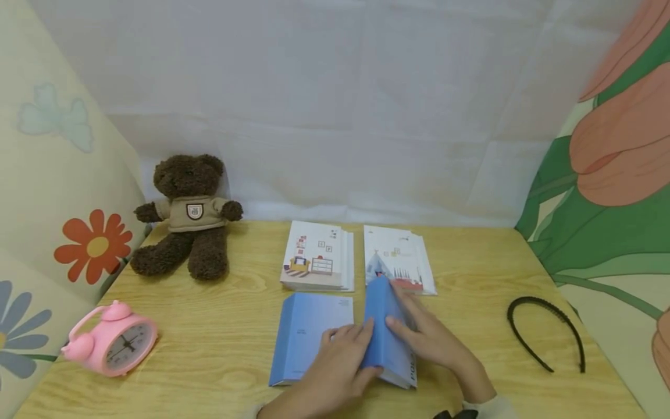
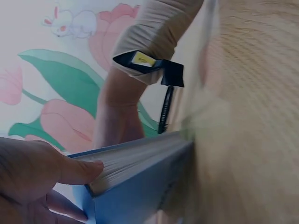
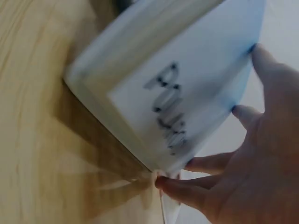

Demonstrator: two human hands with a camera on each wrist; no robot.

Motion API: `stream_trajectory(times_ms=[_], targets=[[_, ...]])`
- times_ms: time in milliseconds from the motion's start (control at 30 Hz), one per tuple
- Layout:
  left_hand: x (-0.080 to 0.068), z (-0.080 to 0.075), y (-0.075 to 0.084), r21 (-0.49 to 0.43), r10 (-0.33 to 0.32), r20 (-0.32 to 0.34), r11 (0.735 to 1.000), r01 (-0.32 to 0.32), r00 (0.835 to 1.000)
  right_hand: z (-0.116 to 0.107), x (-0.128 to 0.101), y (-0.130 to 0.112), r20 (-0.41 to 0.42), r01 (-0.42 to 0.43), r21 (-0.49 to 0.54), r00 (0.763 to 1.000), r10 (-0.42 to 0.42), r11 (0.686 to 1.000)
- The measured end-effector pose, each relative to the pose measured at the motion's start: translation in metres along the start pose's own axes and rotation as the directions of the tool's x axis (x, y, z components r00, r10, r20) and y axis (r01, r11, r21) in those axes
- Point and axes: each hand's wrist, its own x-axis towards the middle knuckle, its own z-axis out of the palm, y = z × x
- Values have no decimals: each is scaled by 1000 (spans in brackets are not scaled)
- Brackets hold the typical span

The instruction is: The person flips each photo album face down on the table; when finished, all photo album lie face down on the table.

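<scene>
A thick blue book (image 1: 384, 326) stands tilted with its spine up on the wooden table, its white page block showing in the left wrist view. My left hand (image 1: 340, 364) grips its near end, thumb (image 2: 86, 170) against the page ends. My right hand (image 1: 431, 334) holds the far part, thumb on the spine side and fingertips along the lettered cover (image 3: 187, 93). To the left, close to my left hand, a second blue book (image 1: 314, 326) lies flat. Directly behind the held book is a stack of white illustrated booklets (image 1: 392, 250), partly covered by it.
Another stack of illustrated booklets (image 1: 314, 256) lies at the back middle. A brown teddy bear (image 1: 188, 215) sits at the back left, with a pink alarm clock (image 1: 117, 343) in front. A black headband (image 1: 546, 308) rests at the right. A white cloth (image 1: 366, 116) hangs behind the table.
</scene>
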Motion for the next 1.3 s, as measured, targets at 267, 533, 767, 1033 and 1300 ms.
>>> stream_trajectory(times_ms=[267,533,767,1033,1300], targets=[[7,-9,11,56,63,-70,997,-59,996,-9,-8,1,44,-17,216,999,7,976],[8,-3,13,44,62,-108,997,-58,992,-14,-12,1,63,-39,238,998,25,971],[16,7,8,-111,1,-59,994,-8,998,-18,-14,-4,46,-99,264,995,90,959],[34,45,-11,-197,22,4,980,-20,1000,-17,-14,-6,23,-113,271,994,111,956],[36,49,-11,-144,41,-16,989,-43,999,-20,-15,2,36,-100,369,995,94,924]])
